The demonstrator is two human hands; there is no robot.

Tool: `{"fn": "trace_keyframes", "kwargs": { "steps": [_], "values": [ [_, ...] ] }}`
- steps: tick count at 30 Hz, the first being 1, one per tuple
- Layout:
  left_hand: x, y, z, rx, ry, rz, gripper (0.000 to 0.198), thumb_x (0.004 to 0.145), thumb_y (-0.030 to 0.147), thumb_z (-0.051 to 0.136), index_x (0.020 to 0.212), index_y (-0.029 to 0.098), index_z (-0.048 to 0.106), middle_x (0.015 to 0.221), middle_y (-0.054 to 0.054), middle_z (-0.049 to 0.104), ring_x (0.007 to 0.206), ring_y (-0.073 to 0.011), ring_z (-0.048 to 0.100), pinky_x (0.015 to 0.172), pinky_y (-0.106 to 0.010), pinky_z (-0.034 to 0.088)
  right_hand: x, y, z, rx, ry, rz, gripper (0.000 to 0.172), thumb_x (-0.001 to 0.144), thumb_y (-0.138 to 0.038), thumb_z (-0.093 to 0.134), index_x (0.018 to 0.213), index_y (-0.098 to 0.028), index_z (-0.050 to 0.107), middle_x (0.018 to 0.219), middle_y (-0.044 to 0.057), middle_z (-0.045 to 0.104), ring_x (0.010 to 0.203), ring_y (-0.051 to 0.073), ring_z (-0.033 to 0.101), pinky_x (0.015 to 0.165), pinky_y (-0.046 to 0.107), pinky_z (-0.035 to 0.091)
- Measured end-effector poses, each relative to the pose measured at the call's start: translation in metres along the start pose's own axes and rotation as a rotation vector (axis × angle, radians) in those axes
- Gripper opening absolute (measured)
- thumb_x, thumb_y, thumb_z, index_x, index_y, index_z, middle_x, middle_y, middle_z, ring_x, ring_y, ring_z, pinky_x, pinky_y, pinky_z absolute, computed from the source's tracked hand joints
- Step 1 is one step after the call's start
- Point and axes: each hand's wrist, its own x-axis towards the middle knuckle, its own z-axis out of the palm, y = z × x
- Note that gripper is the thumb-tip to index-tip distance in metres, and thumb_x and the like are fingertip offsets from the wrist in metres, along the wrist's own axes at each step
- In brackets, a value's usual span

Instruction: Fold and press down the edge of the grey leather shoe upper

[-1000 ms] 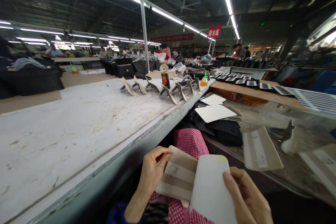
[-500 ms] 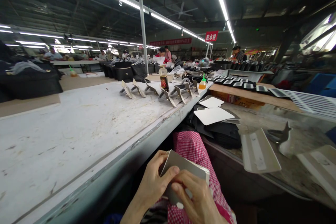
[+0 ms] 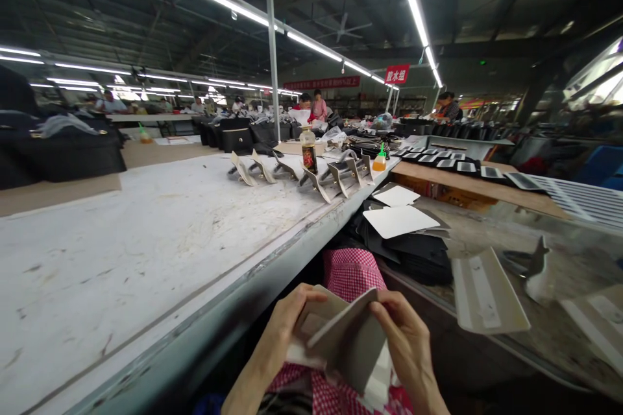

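Observation:
Over my lap, my left hand (image 3: 288, 331) grips a beige flat panel (image 3: 324, 306) by its upper left edge, fingers closed round it. My right hand (image 3: 402, 337) pinches the top right corner of a grey-brown panel (image 3: 357, 337), which stands tilted up from the beige one. Their lower parts are blurred, so I cannot tell whether the two are joined there. Whitish material (image 3: 379, 379) shows beneath, beside my right hand. Under both hands lies red-and-white checked cloth (image 3: 351, 272).
Bent panels with metal fittings (image 3: 316, 185) stand on the white table (image 3: 146, 240), near a dark-labelled bottle (image 3: 309, 152) and a green-tipped glue bottle (image 3: 380, 159). At right are white sheets (image 3: 399, 222) on black pieces (image 3: 413, 256), and a beige panel with a pale strip (image 3: 489, 292).
The grey panel lay flat between both hands before; now its right side is lifted and tilted, showing the beige panel behind. My right hand has moved right and up, to its corner.

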Motion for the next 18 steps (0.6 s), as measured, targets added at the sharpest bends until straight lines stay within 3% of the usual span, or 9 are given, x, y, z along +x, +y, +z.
{"fn": "trace_keyframes", "kwargs": {
  "steps": [3,7,12,15,18],
  "values": [
    [0.002,-0.011,-0.007,0.014,0.004,0.007,0.029,0.092,0.024,0.056,0.108,0.021,0.080,0.122,-0.007,0.074,0.116,-0.0273,0.066,0.102,-0.037,0.050,-0.003,-0.007,-0.032,0.067,0.134,0.064,0.026,0.091,-0.049,0.070,0.090,-0.023,0.067,0.074,0.000,0.068,0.063,0.016,0.065,0.058,0.025,0.055],
    [0.006,-0.024,-0.001,0.031,0.050,0.055,0.039,0.079,0.007,0.054,0.100,0.023,0.082,0.112,-0.006,0.077,0.110,-0.0261,0.069,0.099,-0.036,0.050,-0.002,-0.016,-0.052,0.081,0.151,0.112,0.023,0.092,-0.048,0.070,0.092,-0.025,0.066,0.076,-0.001,0.068,0.064,0.014,0.064,0.059,0.022,0.053],
    [0.005,-0.026,0.016,0.033,0.156,0.056,0.023,0.085,0.018,0.056,0.074,0.016,0.076,0.095,-0.011,0.075,0.080,-0.0235,0.068,0.069,-0.031,0.051,0.003,-0.030,-0.035,0.002,-0.079,0.099,0.028,0.079,-0.046,0.082,0.071,-0.020,0.073,0.074,0.004,0.068,0.067,0.019,0.064,0.060,0.024,0.054],
    [0.003,-0.014,0.019,0.022,0.138,0.031,0.021,0.086,0.017,0.055,0.079,0.017,0.074,0.098,-0.008,0.073,0.083,-0.0218,0.068,0.071,-0.029,0.050,0.004,-0.038,-0.025,-0.135,-0.249,0.072,0.025,0.087,-0.042,0.075,0.073,-0.021,0.075,0.073,0.003,0.069,0.067,0.019,0.066,0.062,0.024,0.054],
    [0.001,0.001,0.016,0.024,0.121,-0.016,0.023,0.088,0.018,0.053,0.082,0.017,0.075,0.093,-0.006,0.074,0.085,-0.0218,0.068,0.076,-0.028,0.050,0.004,-0.040,-0.018,-0.252,-0.307,0.049,0.025,0.093,-0.042,0.067,0.080,-0.022,0.075,0.077,0.002,0.071,0.070,0.019,0.069,0.064,0.024,0.053]
  ]
}}
